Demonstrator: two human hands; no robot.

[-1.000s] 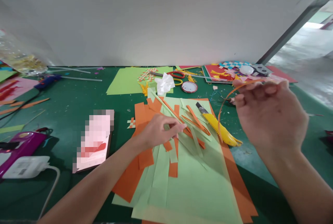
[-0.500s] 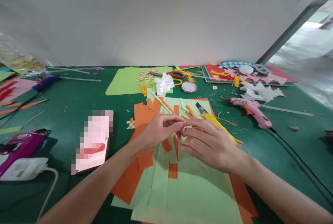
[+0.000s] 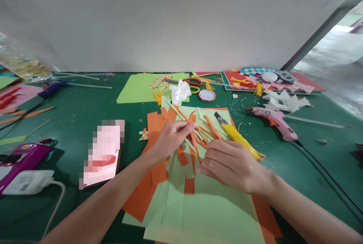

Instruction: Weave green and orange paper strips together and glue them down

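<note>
- The left hand (image 3: pixel 176 136) pinches a narrow orange strip (image 3: pixel 194 142) between thumb and fingers; the right hand (image 3: pixel 227 162) curls by its lower end, grip hidden.
- The strip runs between both hands; light, even tension should prevent creases and twists.
- Under the hands, the pale green sheet (image 3: pixel 215 213) offers support.
- Just beyond the fingertips, loose strips (image 3: pixel 212 126) could snag.
- Right knuckles should avoid the yellow cutter (image 3: pixel 241 140) beside them.
</note>
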